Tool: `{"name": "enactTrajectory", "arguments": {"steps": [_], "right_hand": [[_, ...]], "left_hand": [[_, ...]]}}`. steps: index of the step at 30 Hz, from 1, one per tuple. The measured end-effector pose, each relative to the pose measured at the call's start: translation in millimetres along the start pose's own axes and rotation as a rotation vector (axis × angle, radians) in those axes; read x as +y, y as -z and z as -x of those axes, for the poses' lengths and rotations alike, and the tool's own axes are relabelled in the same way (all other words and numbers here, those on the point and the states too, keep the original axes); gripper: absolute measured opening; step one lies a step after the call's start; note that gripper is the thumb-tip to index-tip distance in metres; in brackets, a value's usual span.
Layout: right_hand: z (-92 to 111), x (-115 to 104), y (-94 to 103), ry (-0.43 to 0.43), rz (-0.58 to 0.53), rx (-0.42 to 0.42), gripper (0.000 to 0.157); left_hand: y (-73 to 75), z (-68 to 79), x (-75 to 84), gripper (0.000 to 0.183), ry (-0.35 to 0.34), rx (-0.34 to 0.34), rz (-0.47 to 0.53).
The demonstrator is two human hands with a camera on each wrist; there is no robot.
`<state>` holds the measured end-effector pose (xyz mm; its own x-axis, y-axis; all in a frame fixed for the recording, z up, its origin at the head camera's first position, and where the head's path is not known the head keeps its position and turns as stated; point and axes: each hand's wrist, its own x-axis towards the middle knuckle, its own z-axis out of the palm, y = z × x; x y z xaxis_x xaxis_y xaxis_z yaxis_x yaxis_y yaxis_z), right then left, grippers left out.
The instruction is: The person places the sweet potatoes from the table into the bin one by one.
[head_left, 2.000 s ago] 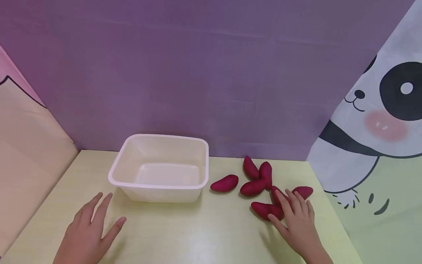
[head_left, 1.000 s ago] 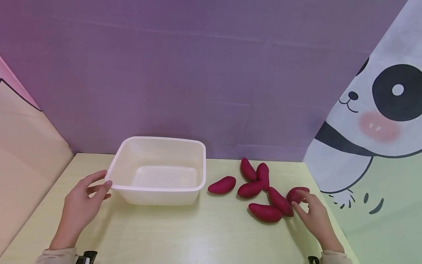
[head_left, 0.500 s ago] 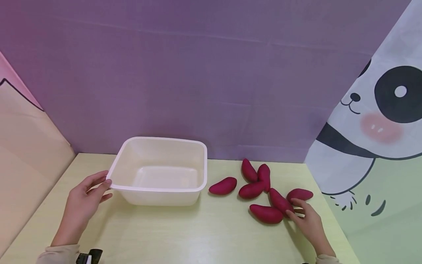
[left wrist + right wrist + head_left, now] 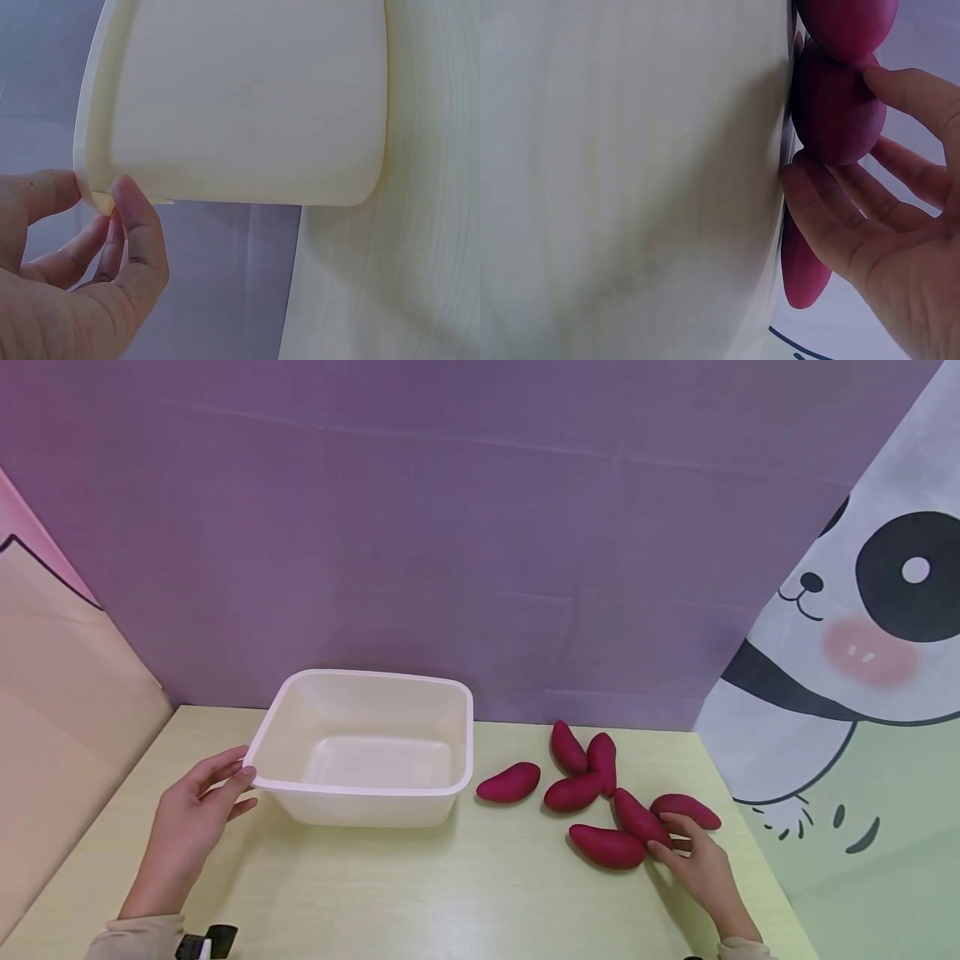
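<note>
My left hand [image 4: 187, 822] pinches the near left corner of the white plastic tub [image 4: 360, 808] between thumb and fingers. In the left wrist view the thumb lies on the tub's wall [image 4: 247, 105], close under the rim. On the right, my right hand [image 4: 701, 864] has its thumb and fingers on either side of a red-purple sweet potato [image 4: 637, 817], which lies on the table. The right wrist view shows this sweet potato [image 4: 838, 112] end-on, thumb at one side, curled fingers at the other. Another sweet potato [image 4: 686, 810] lies just beyond the fingers.
A sweet potato [image 4: 606, 847] lies at the near left of the held one. Farther back, three sweet potatoes [image 4: 573, 792] cluster together, and a single sweet potato [image 4: 508, 782] lies beside the tub. A purple cloth [image 4: 480, 543] hangs behind the pale table [image 4: 420, 893].
My left hand has moved forward from over the table onto the tub's corner. My right hand went to the rightmost sweet potato, then back left to its neighbour; the rightmost one shifted slightly.
</note>
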<state>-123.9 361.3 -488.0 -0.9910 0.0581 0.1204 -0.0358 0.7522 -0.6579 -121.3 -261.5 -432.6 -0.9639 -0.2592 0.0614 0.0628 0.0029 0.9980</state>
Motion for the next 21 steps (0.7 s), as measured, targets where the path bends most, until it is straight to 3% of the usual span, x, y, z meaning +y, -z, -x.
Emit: {"name": "enactTrajectory", "arguments": {"steps": [11, 21], "right_hand": [[-1, -5, 5.9, 0.013, 0.003, 0.025, 0.047], [-18, -44, 17.7, 0.144, -0.021, 0.036, 0.049]], "left_hand": [[1.7, -1.7, -0.4, 0.039, 0.003, -0.010, 0.043], [8.1, -3.5, -5.0, 0.032, 0.021, -0.091, 0.196]]}}
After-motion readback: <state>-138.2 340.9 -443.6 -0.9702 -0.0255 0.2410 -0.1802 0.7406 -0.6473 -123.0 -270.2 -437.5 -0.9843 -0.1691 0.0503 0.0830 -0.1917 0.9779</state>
